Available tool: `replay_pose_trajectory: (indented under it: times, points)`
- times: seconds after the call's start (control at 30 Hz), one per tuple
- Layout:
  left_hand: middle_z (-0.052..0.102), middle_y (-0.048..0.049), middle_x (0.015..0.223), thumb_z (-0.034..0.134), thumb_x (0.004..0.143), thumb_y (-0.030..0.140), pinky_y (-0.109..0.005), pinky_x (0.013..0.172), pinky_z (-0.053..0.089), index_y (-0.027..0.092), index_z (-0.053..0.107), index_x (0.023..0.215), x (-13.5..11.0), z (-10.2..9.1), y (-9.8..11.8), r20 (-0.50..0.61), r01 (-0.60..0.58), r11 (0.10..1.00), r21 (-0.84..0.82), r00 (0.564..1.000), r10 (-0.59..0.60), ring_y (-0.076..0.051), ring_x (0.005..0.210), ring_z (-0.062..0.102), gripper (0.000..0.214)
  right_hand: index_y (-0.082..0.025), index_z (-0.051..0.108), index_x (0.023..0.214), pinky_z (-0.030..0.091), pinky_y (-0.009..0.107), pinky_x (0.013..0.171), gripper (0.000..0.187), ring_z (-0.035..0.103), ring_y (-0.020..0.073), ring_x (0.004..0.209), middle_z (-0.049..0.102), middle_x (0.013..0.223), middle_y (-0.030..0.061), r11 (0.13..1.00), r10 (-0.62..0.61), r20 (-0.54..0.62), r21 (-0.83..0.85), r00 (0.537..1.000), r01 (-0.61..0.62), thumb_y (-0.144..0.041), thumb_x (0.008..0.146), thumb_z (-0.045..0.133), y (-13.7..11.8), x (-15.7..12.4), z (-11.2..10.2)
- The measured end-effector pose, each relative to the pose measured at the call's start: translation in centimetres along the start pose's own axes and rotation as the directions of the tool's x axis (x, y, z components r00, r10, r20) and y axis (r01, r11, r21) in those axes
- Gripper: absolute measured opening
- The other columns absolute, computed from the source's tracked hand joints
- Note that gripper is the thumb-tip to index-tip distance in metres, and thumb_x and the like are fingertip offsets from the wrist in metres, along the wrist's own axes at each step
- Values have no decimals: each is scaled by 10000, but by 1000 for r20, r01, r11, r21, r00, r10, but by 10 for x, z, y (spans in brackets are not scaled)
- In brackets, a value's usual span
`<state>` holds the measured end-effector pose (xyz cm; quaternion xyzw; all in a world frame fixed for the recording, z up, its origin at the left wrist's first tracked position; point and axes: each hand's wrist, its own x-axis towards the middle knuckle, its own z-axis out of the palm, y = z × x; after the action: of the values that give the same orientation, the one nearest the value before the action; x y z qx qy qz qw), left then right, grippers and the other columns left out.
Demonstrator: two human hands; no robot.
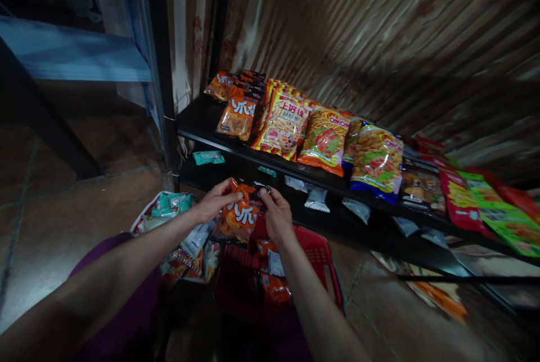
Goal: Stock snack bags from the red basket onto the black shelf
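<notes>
Both hands hold one orange snack bag (241, 217) with white characters, above a red plastic basket (324, 258). My left hand (215, 200) grips the bag's upper left corner, fingers closed. My right hand (274, 213) pinches its upper right edge. More orange packets (274, 289) lie inside the basket. On the black shelf (202, 120) just ahead lie matching orange bags (238, 116) at the left end.
Along the shelf lie yellow-red (283, 125), orange-green (325, 139) and blue-edged (376, 162) snack bags, then red and green packs (493, 210). Small white and teal sachets sit on a lower shelf (316, 200). A pile of packets (177, 238) lies on the tiled floor left of the basket. Corrugated wall behind.
</notes>
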<state>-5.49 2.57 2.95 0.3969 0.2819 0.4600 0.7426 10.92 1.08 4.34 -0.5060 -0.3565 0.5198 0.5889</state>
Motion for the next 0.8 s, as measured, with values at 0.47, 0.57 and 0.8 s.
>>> replay_pose_trajectory:
  times: [0.47, 0.57, 0.8]
  points:
    - [656, -2, 705, 744, 642, 359, -241, 608, 462, 146, 635, 775, 25, 39, -32, -204, 84, 994, 69, 977, -68, -129, 620, 589, 274, -223, 600, 766, 419, 215, 651, 241, 521, 86, 646, 580, 695, -70, 995, -31, -181, 90, 983, 48, -312, 604, 754, 12, -3, -39]
    - [650, 0, 661, 745, 640, 404, -251, 619, 471, 147, 623, 705, 29, 44, -36, -222, 91, 993, -71, 969, -105, -129, 597, 590, 292, -226, 583, 771, 413, 210, 645, 237, 512, 84, 647, 565, 702, -69, 994, -88, -226, 49, 970, 102, -321, 621, 740, 13, -1, -42]
    - [663, -23, 680, 701, 669, 501, -257, 631, 455, 143, 650, 719, 30, 41, -36, -223, 139, 987, -78, 963, -153, -149, 633, 607, 366, -219, 576, 755, 444, 234, 652, 263, 539, 98, 649, 592, 712, -56, 996, -64, -254, 39, 965, 77, -345, 593, 740, 19, 5, -45]
